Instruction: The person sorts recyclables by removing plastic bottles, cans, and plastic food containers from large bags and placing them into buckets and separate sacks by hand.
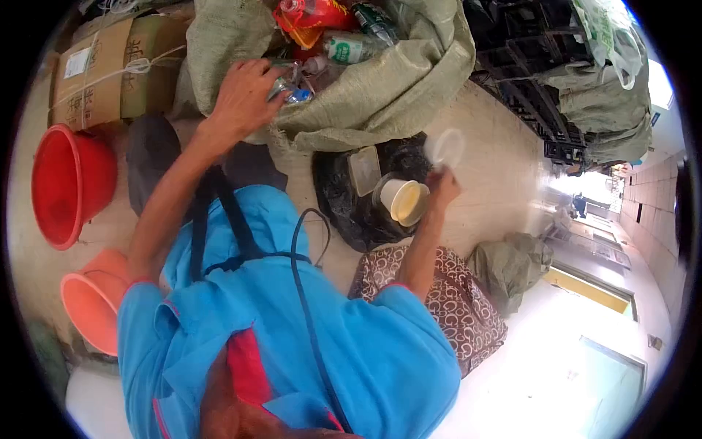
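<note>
My left hand (245,96) reaches into the mouth of a large woven sack (387,91), its fingers curled on a clear plastic bottle (294,95) with a blue part. Other plastic bottles lie in the sack, among them one with a green-and-white label (344,50) and a dark green one (374,23). My right hand (444,189) pinches a round, clear plastic lid (447,148), smeared by motion. Just left of that hand, a white tub (395,199) with something yellowish inside rests on a black plastic bag (333,186), beside a clear rectangular container (363,170).
A red bucket (73,186) and an orange-pink bucket (95,300) stand at the left. A tied cardboard box (95,77) is at the upper left. A patterned bag (453,311) and a greyish sack (512,271) sit at the right. Dark racks (526,73) line the upper right.
</note>
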`<state>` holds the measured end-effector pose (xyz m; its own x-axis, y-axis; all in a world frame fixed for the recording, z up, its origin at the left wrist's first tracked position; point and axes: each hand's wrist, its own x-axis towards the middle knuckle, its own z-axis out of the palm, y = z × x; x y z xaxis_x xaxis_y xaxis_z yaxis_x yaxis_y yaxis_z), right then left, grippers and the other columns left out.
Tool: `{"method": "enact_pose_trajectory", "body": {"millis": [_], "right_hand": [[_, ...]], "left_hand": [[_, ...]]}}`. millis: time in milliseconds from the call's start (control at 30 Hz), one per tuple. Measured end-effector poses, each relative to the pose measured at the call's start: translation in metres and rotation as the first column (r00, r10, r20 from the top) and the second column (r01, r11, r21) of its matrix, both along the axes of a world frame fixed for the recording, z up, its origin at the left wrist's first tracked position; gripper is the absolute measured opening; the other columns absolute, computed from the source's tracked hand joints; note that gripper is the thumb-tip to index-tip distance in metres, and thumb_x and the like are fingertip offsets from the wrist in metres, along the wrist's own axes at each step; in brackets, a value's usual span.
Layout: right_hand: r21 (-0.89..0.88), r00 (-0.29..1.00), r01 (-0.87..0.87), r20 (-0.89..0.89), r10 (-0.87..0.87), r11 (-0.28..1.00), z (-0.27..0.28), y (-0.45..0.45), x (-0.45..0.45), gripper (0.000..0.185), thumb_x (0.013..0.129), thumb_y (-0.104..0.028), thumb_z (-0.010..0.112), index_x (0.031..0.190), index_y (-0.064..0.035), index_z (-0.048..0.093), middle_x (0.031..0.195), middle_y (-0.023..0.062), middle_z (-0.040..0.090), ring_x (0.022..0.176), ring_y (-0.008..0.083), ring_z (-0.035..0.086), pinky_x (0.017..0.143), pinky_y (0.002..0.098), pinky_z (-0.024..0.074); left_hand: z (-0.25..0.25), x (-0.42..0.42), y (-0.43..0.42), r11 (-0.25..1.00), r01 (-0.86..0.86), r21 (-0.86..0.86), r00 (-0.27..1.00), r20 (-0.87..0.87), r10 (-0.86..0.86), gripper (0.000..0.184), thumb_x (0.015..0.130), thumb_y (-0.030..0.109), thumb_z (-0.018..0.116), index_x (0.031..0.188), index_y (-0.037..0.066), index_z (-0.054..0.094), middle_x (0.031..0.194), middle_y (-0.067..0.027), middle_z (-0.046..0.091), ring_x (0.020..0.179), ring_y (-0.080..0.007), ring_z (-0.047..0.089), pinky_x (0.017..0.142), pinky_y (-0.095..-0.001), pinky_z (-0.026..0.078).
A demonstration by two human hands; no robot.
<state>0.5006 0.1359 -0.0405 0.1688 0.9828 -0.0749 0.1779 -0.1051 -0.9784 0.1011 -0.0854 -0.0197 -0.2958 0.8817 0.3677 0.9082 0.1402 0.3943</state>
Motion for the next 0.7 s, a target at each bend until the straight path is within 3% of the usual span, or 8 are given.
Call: {"method": "enact_pose_trajectory", "body": {"millis": [167,367,400,433,500,567,600,700], "right_hand": [[-0.248,0.993,-0.099,-0.085,0.080,0.964,-0.118,-0.033,0.063,0.024,0.081,-0.020,0.063,0.071,0.0006,0.057,0.062,0.0096,0.058,0.050,0.0215,0.059,0.045,0.0306,0.0475],[-0.478,0.940,-0.015,0.294,0.175,0.878,-0.170,-0.042,0.052,0.031,0.084,-0.021,0.061,0.085,0.0092,0.054,0.078,0.0180,0.062,0.060,0.0273,0.064,0.047,0.0334,0.0483],[-0.497,0.871,-0.089,0.381,0.309,0.863,-0.174,-0.039,0.056,0.033,0.085,-0.022,0.061,0.088,0.0105,0.054,0.081,0.0194,0.063,0.062,0.0280,0.065,0.048,0.0335,0.0484],[-0.489,0.605,-0.277,0.580,0.546,0.827,-0.174,-0.035,0.061,0.035,0.085,-0.022,0.061,0.091,0.0118,0.054,0.083,0.0207,0.063,0.065,0.0287,0.066,0.048,0.0336,0.0484],[-0.433,0.000,-0.594,0.843,0.539,0.678,-0.168,-0.029,0.068,0.039,0.086,-0.023,0.060,0.097,0.0144,0.053,0.089,0.0233,0.065,0.069,0.0300,0.068,0.049,0.0338,0.0486],[-0.364,0.595,-0.389,0.602,0.532,0.846,-0.146,-0.030,0.051,0.039,0.087,-0.024,0.060,0.101,0.0118,0.055,0.089,0.0209,0.065,0.067,0.0263,0.067,0.051,0.0325,0.0495],[-0.422,0.960,-0.126,0.178,0.218,0.898,-0.133,-0.026,0.036,0.038,0.088,-0.025,0.060,0.104,0.0093,0.057,0.089,0.0184,0.066,0.066,0.0226,0.067,0.053,0.0313,0.0503],[-0.095,0.933,-0.299,0.181,0.312,0.949,-0.035,-0.034,-0.045,0.036,0.088,-0.025,0.061,0.107,0.0048,0.060,0.088,0.0128,0.067,0.067,0.0179,0.064,0.055,0.0292,0.0493]], "left_hand": [[0.015,0.000,-0.017,0.972,-0.108,-0.209,0.994,0.007,0.112,0.048,0.077,0.028,0.070,0.118,0.008,0.055,0.110,-0.0157,0.055,0.095,-0.0322,0.057,0.090,-0.0418,0.040],[0.002,-0.002,-0.022,0.900,-0.102,-0.423,0.995,-0.043,0.093,0.078,0.066,0.015,0.075,0.135,0.013,0.038,0.137,-0.0181,0.036,0.099,-0.0353,0.057,0.086,-0.0423,0.045],[-0.006,-0.002,-0.020,0.899,-0.111,-0.423,0.994,-0.048,0.100,0.078,0.066,0.015,0.075,0.135,0.013,0.038,0.137,-0.0181,0.036,0.099,-0.0353,0.057,0.086,-0.0423,0.045],[-0.014,-0.003,-0.016,0.909,-0.137,-0.394,0.988,-0.119,0.097,0.078,0.066,0.012,0.073,0.135,0.013,0.037,0.137,-0.0184,0.035,0.097,-0.0344,0.058,0.084,-0.0421,0.046],[-0.023,-0.007,-0.010,0.917,-0.169,-0.362,0.976,-0.193,0.103,0.079,0.065,0.009,0.071,0.136,0.013,0.037,0.137,-0.0187,0.035,0.094,-0.0335,0.060,0.083,-0.0420,0.046],[-0.024,-0.009,-0.007,0.941,-0.159,-0.299,0.981,-0.157,0.116,0.079,0.064,0.005,0.069,0.135,0.013,0.037,0.138,-0.0192,0.035,0.091,-0.0316,0.061,0.081,-0.0410,0.047],[-0.023,-0.011,-0.004,0.940,-0.169,-0.295,0.979,-0.161,0.126,0.079,0.064,0.005,0.069,0.135,0.013,0.037,0.138,-0.0192,0.035,0.091,-0.0316,0.061,0.081,-0.0410,0.047],[-0.019,-0.006,-0.005,0.922,-0.146,-0.357,0.988,-0.104,0.116,0.077,0.064,0.005,0.069,0.134,0.012,0.038,0.137,-0.0198,0.035,0.090,-0.0311,0.061,0.079,-0.0408,0.046]]}}
